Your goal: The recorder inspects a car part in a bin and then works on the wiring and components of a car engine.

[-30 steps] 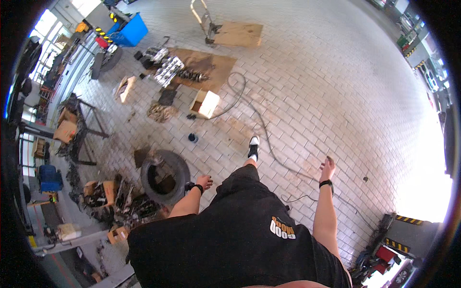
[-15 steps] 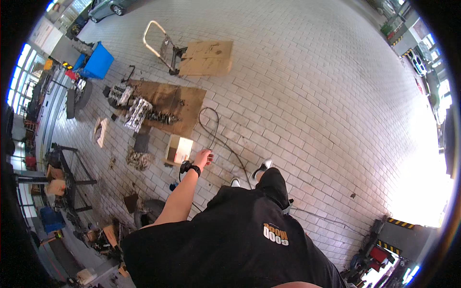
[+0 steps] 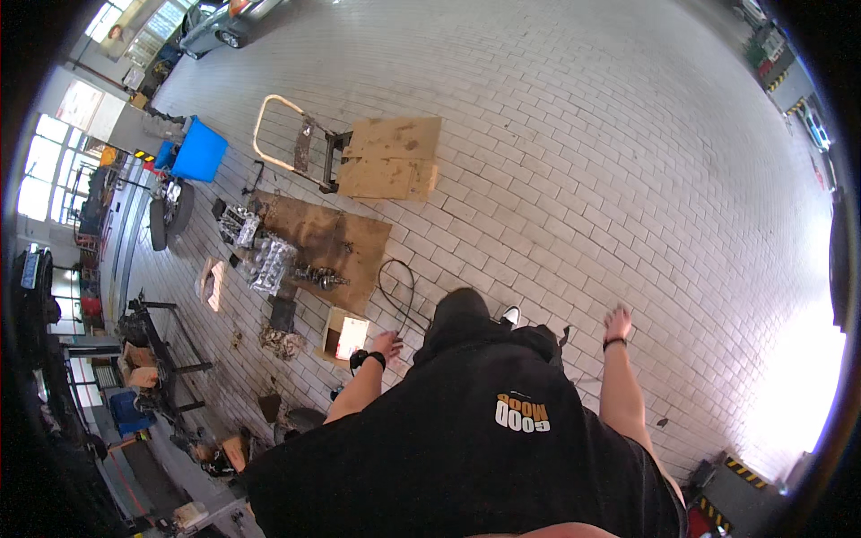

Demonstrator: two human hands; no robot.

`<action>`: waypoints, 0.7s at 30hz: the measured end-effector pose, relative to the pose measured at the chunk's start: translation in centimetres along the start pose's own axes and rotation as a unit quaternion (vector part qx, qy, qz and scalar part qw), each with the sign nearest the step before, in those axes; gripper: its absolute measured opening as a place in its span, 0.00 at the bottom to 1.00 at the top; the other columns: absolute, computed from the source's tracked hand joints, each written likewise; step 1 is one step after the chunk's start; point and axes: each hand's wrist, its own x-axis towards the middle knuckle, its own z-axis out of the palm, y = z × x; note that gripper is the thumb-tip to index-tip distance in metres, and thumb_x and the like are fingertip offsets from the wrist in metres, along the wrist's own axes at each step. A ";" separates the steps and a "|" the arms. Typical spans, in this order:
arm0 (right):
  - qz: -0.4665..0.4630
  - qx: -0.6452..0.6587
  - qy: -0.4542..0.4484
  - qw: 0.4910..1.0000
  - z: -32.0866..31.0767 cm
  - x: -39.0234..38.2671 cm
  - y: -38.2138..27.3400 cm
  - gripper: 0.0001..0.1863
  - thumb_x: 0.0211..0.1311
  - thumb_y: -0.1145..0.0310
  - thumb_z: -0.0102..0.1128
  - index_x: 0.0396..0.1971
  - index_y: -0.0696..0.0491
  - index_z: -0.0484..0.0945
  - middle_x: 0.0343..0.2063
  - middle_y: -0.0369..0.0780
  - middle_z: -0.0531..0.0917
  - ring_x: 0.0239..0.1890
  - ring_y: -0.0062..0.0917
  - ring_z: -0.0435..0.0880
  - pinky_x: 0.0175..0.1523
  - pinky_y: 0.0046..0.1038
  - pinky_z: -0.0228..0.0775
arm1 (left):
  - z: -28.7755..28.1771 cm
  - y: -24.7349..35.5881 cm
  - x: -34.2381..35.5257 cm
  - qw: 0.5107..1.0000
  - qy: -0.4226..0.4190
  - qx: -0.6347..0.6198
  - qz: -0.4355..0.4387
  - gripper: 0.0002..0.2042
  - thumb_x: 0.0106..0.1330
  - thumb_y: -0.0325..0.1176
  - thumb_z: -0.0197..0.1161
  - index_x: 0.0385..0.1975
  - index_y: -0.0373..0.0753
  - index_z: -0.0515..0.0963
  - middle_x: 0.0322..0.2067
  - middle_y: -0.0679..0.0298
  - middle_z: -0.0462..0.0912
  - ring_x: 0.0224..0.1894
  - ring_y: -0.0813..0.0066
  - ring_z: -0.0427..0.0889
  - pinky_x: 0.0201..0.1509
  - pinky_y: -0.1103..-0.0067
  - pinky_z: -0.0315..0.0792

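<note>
My left hand (image 3: 388,344), with a black watch on its wrist, hangs beside a small open cardboard box (image 3: 332,330). Its fingers are loosely apart and nothing shows in them. Out to the right, over the paved floor, my right hand (image 3: 617,321) is also empty, fingers loosely apart, with a dark band at the wrist. Beyond the box, a stained cardboard sheet (image 3: 366,240) lies on the floor. Silvery metal engine castings (image 3: 272,264) rest at its left edge, and a crankshaft (image 3: 321,277) lies beside them.
A platform trolley (image 3: 327,161) carrying flattened cardboard (image 3: 389,157) stands ahead. A black cable (image 3: 412,285) loops across the floor near my feet. To the left are a blue bin (image 3: 200,149), a tyre (image 3: 180,211) and a dark metal frame (image 3: 166,345). A grey car (image 3: 211,34) stands far left.
My right hand has come into view on the right. My left arm is drawn closer to my body. The view has shifted, and my feet have changed position.
</note>
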 end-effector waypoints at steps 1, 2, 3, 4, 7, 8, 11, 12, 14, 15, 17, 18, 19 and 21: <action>-0.051 -0.083 -0.020 0.995 5.6 1.6 -4.2 0.16 0.61 0.63 0.54 0.48 0.50 0.72 0.35 0.34 0.77 0.28 0.21 0.74 0.29 0.21 0.67 | 2.1 2.7 0.1 0.999 -0.001 -0.027 0.027 0.11 0.62 0.39 0.56 0.41 0.43 0.72 0.31 0.66 0.79 0.31 0.73 0.79 0.32 0.75 0.70; -0.086 -0.100 -0.043 0.990 11.0 3.1 -8.0 0.15 0.60 0.65 0.54 0.46 0.52 0.74 0.36 0.34 0.77 0.28 0.20 0.75 0.29 0.22 0.67 | 4.3 5.3 0.5 0.998 0.025 -0.042 0.032 0.09 0.63 0.37 0.55 0.38 0.41 0.73 0.29 0.65 0.78 0.29 0.72 0.79 0.29 0.74 0.69; -0.117 -0.130 -0.071 0.982 15.8 4.6 -11.4 0.14 0.60 0.65 0.53 0.45 0.52 0.75 0.36 0.35 0.77 0.28 0.19 0.75 0.29 0.22 0.68 | 6.4 7.7 1.4 0.996 0.051 -0.055 0.038 0.08 0.63 0.34 0.55 0.36 0.38 0.74 0.28 0.63 0.77 0.27 0.71 0.79 0.26 0.74 0.69; -0.146 -0.160 -0.101 0.971 20.0 5.6 -14.0 0.13 0.60 0.66 0.53 0.44 0.53 0.75 0.36 0.35 0.77 0.29 0.19 0.76 0.29 0.22 0.68 | 7.9 9.5 2.5 0.996 0.052 -0.061 0.034 0.08 0.63 0.34 0.55 0.36 0.38 0.74 0.28 0.63 0.77 0.27 0.71 0.79 0.26 0.74 0.69; -0.220 -0.259 -0.139 0.930 31.8 6.5 -20.0 0.15 0.61 0.65 0.52 0.45 0.55 0.75 0.38 0.36 0.79 0.31 0.19 0.77 0.31 0.23 0.69 | 11.6 14.2 7.9 0.996 0.041 -0.010 0.081 0.11 0.60 0.40 0.60 0.35 0.40 0.75 0.26 0.67 0.78 0.25 0.73 0.80 0.26 0.77 0.68; -0.240 -0.273 -0.152 0.919 34.3 8.0 -20.7 0.15 0.61 0.65 0.53 0.44 0.56 0.75 0.37 0.37 0.79 0.31 0.18 0.77 0.32 0.22 0.69 | 12.6 15.4 10.6 0.996 0.045 -0.005 0.073 0.12 0.60 0.42 0.60 0.34 0.39 0.75 0.26 0.66 0.78 0.24 0.72 0.80 0.25 0.77 0.68; -0.264 -0.358 -0.126 0.887 38.8 11.8 -21.3 0.15 0.60 0.65 0.54 0.44 0.55 0.76 0.36 0.38 0.80 0.32 0.21 0.78 0.33 0.24 0.70 | 16.8 21.6 15.7 0.996 0.055 -0.021 0.061 0.14 0.62 0.45 0.60 0.31 0.38 0.75 0.25 0.64 0.79 0.20 0.70 0.79 0.20 0.77 0.67; -0.356 -0.408 -0.079 0.837 37.3 15.5 -20.1 0.14 0.60 0.64 0.54 0.43 0.55 0.76 0.35 0.40 0.81 0.31 0.25 0.78 0.33 0.26 0.70 | 18.4 24.4 17.0 0.997 0.066 -0.015 0.042 0.15 0.62 0.45 0.59 0.31 0.37 0.75 0.24 0.63 0.79 0.19 0.70 0.79 0.18 0.77 0.67; -0.281 -0.476 -0.046 0.832 37.6 16.8 -19.0 0.14 0.59 0.62 0.53 0.39 0.55 0.77 0.29 0.39 0.80 0.24 0.27 0.76 0.26 0.29 0.69 | 20.2 30.3 19.3 0.991 0.120 -0.056 -0.015 0.14 0.64 0.41 0.57 0.33 0.33 0.76 0.24 0.59 0.79 0.16 0.68 0.78 0.13 0.77 0.67; -0.260 -0.433 -0.090 0.858 34.1 19.5 -17.7 0.14 0.58 0.64 0.50 0.37 0.57 0.76 0.27 0.39 0.79 0.30 0.27 0.77 0.35 0.30 0.69 | 21.7 34.1 20.8 0.992 0.109 -0.064 -0.013 0.14 0.64 0.41 0.57 0.33 0.33 0.76 0.24 0.59 0.79 0.16 0.68 0.78 0.13 0.77 0.67; 0.005 -0.230 0.023 0.973 30.9 22.4 -16.6 0.13 0.60 0.60 0.52 0.41 0.51 0.74 0.25 0.34 0.72 0.22 0.21 0.70 0.20 0.26 0.61 | 22.2 41.7 23.8 0.993 0.080 -0.054 0.068 0.12 0.63 0.36 0.55 0.39 0.34 0.75 0.23 0.57 0.78 0.17 0.67 0.79 0.14 0.78 0.67; 0.116 -0.079 0.058 0.988 27.6 24.3 -16.7 0.13 0.59 0.63 0.52 0.43 0.48 0.72 0.26 0.34 0.72 0.25 0.24 0.72 0.21 0.27 0.61 | 23.5 45.8 24.5 0.986 0.080 -0.080 0.120 0.11 0.62 0.31 0.53 0.42 0.35 0.74 0.21 0.58 0.77 0.18 0.70 0.78 0.15 0.80 0.66; 0.122 -0.114 0.149 0.975 28.9 23.1 -16.0 0.14 0.60 0.59 0.48 0.44 0.45 0.72 0.25 0.34 0.73 0.28 0.27 0.74 0.23 0.29 0.62 | 24.0 50.0 24.8 0.979 0.074 -0.096 0.165 0.12 0.61 0.30 0.53 0.43 0.35 0.73 0.21 0.59 0.77 0.19 0.72 0.77 0.16 0.80 0.66; 0.202 -0.072 0.098 0.972 20.6 30.1 -17.8 0.14 0.61 0.53 0.35 0.31 0.41 0.72 0.20 0.34 0.69 0.24 0.29 0.71 0.24 0.31 0.63 | 27.5 58.2 23.0 0.966 0.041 -0.163 0.197 0.11 0.61 0.28 0.54 0.42 0.36 0.74 0.21 0.61 0.76 0.20 0.75 0.75 0.17 0.80 0.66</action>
